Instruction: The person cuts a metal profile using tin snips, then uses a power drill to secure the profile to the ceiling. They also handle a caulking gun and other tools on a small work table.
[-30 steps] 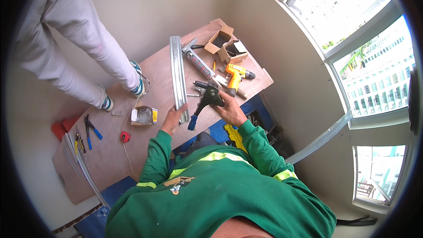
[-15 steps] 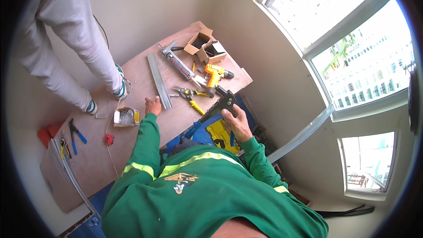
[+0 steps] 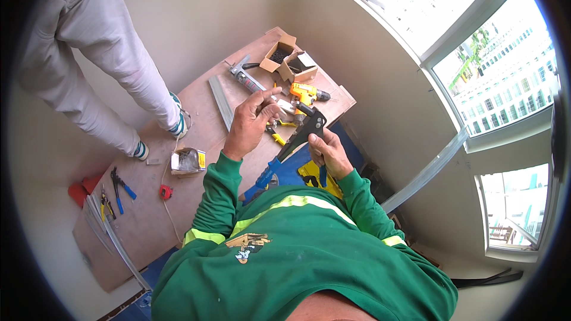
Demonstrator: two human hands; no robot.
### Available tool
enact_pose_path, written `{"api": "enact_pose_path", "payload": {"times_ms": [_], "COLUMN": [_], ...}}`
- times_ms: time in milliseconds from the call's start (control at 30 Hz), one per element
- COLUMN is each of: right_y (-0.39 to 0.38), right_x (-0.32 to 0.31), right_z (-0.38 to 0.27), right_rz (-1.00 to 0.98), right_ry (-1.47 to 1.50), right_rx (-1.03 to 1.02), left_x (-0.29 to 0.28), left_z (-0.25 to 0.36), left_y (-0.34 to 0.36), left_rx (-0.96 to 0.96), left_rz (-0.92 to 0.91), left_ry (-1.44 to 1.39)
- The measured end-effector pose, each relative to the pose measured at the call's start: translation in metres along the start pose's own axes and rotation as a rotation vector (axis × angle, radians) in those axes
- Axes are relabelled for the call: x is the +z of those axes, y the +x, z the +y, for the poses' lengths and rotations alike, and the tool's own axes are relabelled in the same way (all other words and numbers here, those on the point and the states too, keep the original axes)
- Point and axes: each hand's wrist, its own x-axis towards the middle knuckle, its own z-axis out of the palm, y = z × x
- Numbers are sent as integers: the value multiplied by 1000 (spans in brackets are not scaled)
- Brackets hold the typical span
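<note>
My right hand [image 3: 333, 153] grips a hand riveter [image 3: 302, 135] with a black head and blue handles. The tool slants in front of my chest, its head pointing up and away. My left hand [image 3: 247, 125] is raised over the table, close to the riveter's head. Its fingers are curled, with the index finger reaching toward the tool; anything small pinched there is too small to make out. Behind this hand lies a grey metal channel strip [image 3: 220, 100]. Yellow-handled snips [image 3: 276, 135] lie partly hidden between the hand and the riveter.
On the wooden tabletop [image 3: 143, 202] are a caulking gun [image 3: 247, 78], an orange drill [image 3: 303, 92], cardboard boxes [image 3: 297, 68], an open small-parts box [image 3: 189, 161], a red tape measure [image 3: 166, 191] and blue-handled pliers [image 3: 121, 190]. A person [image 3: 107, 53] stands on its left side. A metal strip [image 3: 425, 169] leans by the window.
My left hand has lifted off the table beside the metal strip and come up right toward the riveter. The riveter has swung more upright in my right hand. The view has shifted slightly.
</note>
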Motion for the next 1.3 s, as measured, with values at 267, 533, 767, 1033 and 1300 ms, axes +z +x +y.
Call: {"api": "enact_pose_path", "payload": {"times_ms": [267, 533, 767, 1033, 1300], "right_y": [-6, -15, -20, -28, -27], "right_x": [0, -20, -25, -40, -54], "right_z": [-14, -16, -19, -14, 13], "right_rz": [-22, -4, 14, -28, -119], "right_ry": [-85, -90, -162, -72, 140], "right_rx": [-1, 3, 50, 102, 33], "left_x": [2, 17, 15, 33, 48], "left_z": [30, 35, 46, 63, 72], "left_y": [21, 29, 43, 39, 59], "left_rx": [174, 233, 489, 557, 659], "left_rz": [-83, -167, -320, -379, -541], "left_ry": [183, 286, 582, 764, 660]}}
